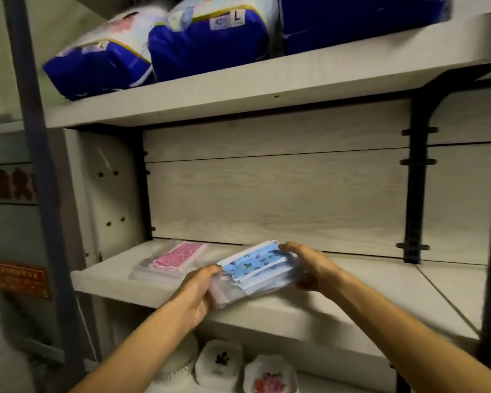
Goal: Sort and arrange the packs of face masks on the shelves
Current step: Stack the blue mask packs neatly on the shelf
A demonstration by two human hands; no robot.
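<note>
Blue, printed with small dark shapes, the top mask shows through the clear wrapper of the pack of face masks (255, 275) that both hands hold over the front part of the middle shelf (366, 296). The pack sits tilted, its left end lower and nearer the camera, and whether its underside touches the shelf cannot be told. The left hand (196, 293) grips the near left end, thumb lying on top at the corner and fingers curled underneath. The right hand (309, 265) clasps the far right end, fingers bent over the top edge and thumb below; part of the wrapper is hidden behind it.

Just left of this pack, apart from it, a second clear pack with pink masks (170, 260) lies flat on the same shelf near the left end. Behind both stands a pale wood-grain back panel (267, 194), framed by dark metal uprights (414, 180).

On the upper shelf (238, 89) three bulky blue-and-white soft packages (204, 43) rest side by side, touching, the middle one marked with an L. Below the middle shelf, white ceramic dishes (219, 361) stand in a row; one bears a dark motif, another a pink flower. Red signs (20, 279) hang on the wall at far left, too blurred to read.
</note>
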